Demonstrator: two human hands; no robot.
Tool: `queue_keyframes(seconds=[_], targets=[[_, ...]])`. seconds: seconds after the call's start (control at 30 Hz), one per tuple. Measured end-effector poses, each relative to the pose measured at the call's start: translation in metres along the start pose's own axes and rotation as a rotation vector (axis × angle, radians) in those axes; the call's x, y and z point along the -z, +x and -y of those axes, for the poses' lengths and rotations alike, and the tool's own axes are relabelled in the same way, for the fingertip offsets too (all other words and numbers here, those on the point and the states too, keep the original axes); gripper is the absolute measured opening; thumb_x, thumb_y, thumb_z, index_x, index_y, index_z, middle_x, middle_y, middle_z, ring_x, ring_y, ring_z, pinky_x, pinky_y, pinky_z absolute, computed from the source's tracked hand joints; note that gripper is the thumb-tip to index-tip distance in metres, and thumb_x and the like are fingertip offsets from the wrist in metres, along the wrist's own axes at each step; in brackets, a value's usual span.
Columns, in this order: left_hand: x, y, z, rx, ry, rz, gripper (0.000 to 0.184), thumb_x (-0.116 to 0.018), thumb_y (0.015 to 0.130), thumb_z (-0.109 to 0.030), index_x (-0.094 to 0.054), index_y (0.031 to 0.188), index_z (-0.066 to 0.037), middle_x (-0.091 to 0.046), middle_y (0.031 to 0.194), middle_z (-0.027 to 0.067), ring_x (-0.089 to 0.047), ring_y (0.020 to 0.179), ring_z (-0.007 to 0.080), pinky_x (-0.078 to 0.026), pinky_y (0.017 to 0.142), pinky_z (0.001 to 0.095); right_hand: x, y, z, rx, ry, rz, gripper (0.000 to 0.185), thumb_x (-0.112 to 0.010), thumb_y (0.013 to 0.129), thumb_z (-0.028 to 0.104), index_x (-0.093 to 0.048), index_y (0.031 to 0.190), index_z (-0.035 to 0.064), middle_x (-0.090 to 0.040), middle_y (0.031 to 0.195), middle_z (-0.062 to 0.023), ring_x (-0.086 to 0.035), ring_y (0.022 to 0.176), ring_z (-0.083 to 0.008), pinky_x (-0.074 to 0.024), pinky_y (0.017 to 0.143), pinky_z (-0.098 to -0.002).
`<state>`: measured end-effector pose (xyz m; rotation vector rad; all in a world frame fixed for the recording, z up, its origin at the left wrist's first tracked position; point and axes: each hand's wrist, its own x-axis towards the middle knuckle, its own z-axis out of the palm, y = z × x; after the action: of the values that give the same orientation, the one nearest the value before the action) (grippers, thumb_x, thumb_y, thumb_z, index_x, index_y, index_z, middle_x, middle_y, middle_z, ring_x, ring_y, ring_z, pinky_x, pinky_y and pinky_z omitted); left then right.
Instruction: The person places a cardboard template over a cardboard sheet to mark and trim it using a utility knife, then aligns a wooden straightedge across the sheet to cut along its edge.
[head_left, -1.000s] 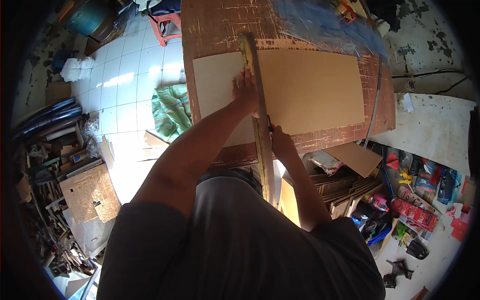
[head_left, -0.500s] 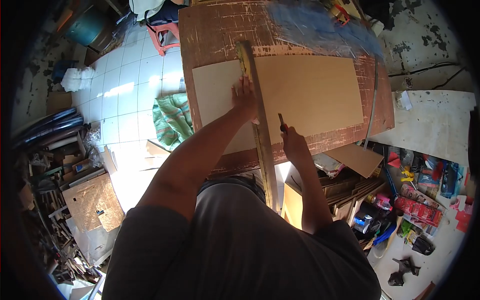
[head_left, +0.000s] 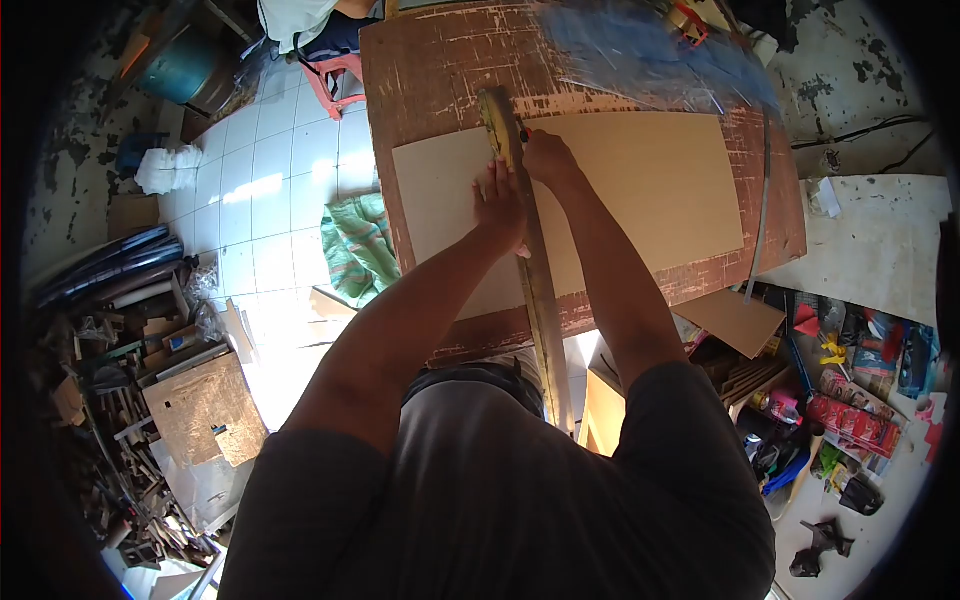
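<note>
A long, worn wooden straightedge [head_left: 541, 310] lies across a flat brown sheet of board [head_left: 650, 190] on the table, its near end sticking out past the table edge towards my body. My left hand [head_left: 498, 210] presses down on the straightedge with its fingers stretched out. Near the far end, my right hand [head_left: 550, 158] is closed around a utility knife [head_left: 525, 134], held against the straightedge's right side. Most of the knife is hidden by the fist, and its blade tip cannot be made out.
The scratched brown table [head_left: 430, 60] carries bluish plastic sheeting [head_left: 640, 50] at its far right. A green sack [head_left: 357, 245] lies on the tiled floor to the left. Wood scraps [head_left: 110, 430] are piled at far left. Packets and tools [head_left: 850, 420] fill the lower right.
My right hand has moved up and away from me with the knife, from over the board's near part to the straightedge's far end. My left hand stays on the straightedge.
</note>
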<state>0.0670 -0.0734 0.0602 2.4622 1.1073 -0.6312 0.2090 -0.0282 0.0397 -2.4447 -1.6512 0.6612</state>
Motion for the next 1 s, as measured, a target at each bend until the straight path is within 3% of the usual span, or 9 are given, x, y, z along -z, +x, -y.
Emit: queue_keyframes(seconds=[0.1, 0.3, 0.43, 0.57, 0.67, 0.77, 0.97, 1.0], targets=[[-0.001, 0.001, -0.002, 0.035, 0.001, 0.024, 0.156, -0.094, 0.054, -0.055, 0.007, 0.154, 0.010, 0.015, 0.162, 0.0308, 0.008, 0.152, 0.0441, -0.013, 0.120, 0.0619, 0.003, 0.003, 0.005, 0.011, -0.002, 0.055, 0.034, -0.053, 0.099, 0.024, -0.064, 0.102, -0.0075, -0.070, 0.090, -0.0285, -0.072, 0.083, -0.0400, -0.0579, 0.073, -0.0471], [0.000, 0.002, -0.002, 0.036, -0.004, 0.045, 0.152, -0.093, 0.058, -0.054, 0.006, 0.154, 0.010, 0.015, 0.162, 0.0305, 0.010, 0.152, 0.0446, -0.011, 0.120, 0.0621, 0.028, 0.004, 0.015, -0.006, 0.000, 0.257, 0.037, -0.051, 0.101, 0.025, -0.064, 0.092, -0.0088, -0.068, 0.069, -0.0213, -0.068, 0.055, -0.0310, -0.0553, 0.053, -0.0428], [-0.001, 0.002, -0.001, 0.024, -0.001, 0.035, 0.151, -0.092, 0.059, -0.053, 0.006, 0.154, 0.010, 0.015, 0.162, 0.0310, 0.010, 0.152, 0.0453, -0.011, 0.120, 0.0627, 0.031, 0.002, 0.016, -0.108, 0.095, 0.334, 0.039, -0.050, 0.103, 0.026, -0.062, 0.091, -0.0096, -0.065, 0.064, -0.0191, -0.064, 0.049, -0.0277, -0.0525, 0.048, -0.0415], [-0.001, 0.001, -0.001, 0.013, 0.000, 0.013, 0.151, -0.093, 0.058, -0.052, 0.004, 0.153, 0.012, 0.014, 0.161, 0.0339, 0.006, 0.152, 0.0470, -0.015, 0.119, 0.0634, 0.027, -0.010, 0.010, -0.075, 0.017, 0.335, 0.040, -0.050, 0.103, 0.026, -0.063, 0.090, -0.0089, -0.065, 0.063, -0.0185, -0.065, 0.050, -0.0273, -0.0528, 0.047, -0.0400], [0.002, -0.001, -0.002, 0.006, 0.015, 0.005, 0.150, -0.093, 0.058, -0.052, 0.003, 0.152, 0.014, 0.013, 0.160, 0.0359, 0.002, 0.152, 0.0482, -0.019, 0.119, 0.0634, 0.030, -0.037, 0.010, -0.067, 0.073, 0.195, 0.040, -0.050, 0.104, 0.027, -0.062, 0.091, -0.0088, -0.065, 0.063, -0.0182, -0.065, 0.050, -0.0274, -0.0536, 0.048, -0.0390], [0.003, -0.002, -0.003, 0.016, 0.032, 0.021, 0.150, -0.093, 0.059, -0.052, 0.004, 0.152, 0.014, 0.014, 0.160, 0.0356, 0.003, 0.151, 0.0484, -0.019, 0.119, 0.0631, 0.031, -0.051, 0.009, -0.119, 0.050, 0.294, 0.038, -0.050, 0.104, 0.027, -0.061, 0.094, -0.0084, -0.066, 0.066, -0.0197, -0.067, 0.052, -0.0288, -0.0544, 0.048, -0.0395], [0.009, -0.003, -0.003, 0.034, -0.001, 0.071, 0.146, -0.094, 0.062, -0.045, 0.005, 0.155, 0.010, 0.017, 0.162, 0.0296, 0.011, 0.152, 0.0455, -0.012, 0.120, 0.0624, -0.001, -0.117, -0.025, -0.049, 0.041, 0.215, 0.033, -0.051, 0.103, 0.026, -0.056, 0.105, -0.0068, -0.070, 0.084, -0.0272, -0.072, 0.071, -0.0376, -0.0568, 0.058, -0.0463], [0.009, -0.004, -0.003, 0.043, -0.006, 0.073, 0.145, -0.093, 0.063, -0.044, 0.005, 0.155, 0.009, 0.017, 0.162, 0.0293, 0.011, 0.152, 0.0454, -0.012, 0.120, 0.0624, -0.003, -0.133, -0.030, -0.059, 0.025, 0.245, 0.033, -0.052, 0.103, 0.026, -0.055, 0.110, -0.0066, -0.069, 0.093, -0.0303, -0.072, 0.083, -0.0390, -0.0569, 0.069, -0.0472]])
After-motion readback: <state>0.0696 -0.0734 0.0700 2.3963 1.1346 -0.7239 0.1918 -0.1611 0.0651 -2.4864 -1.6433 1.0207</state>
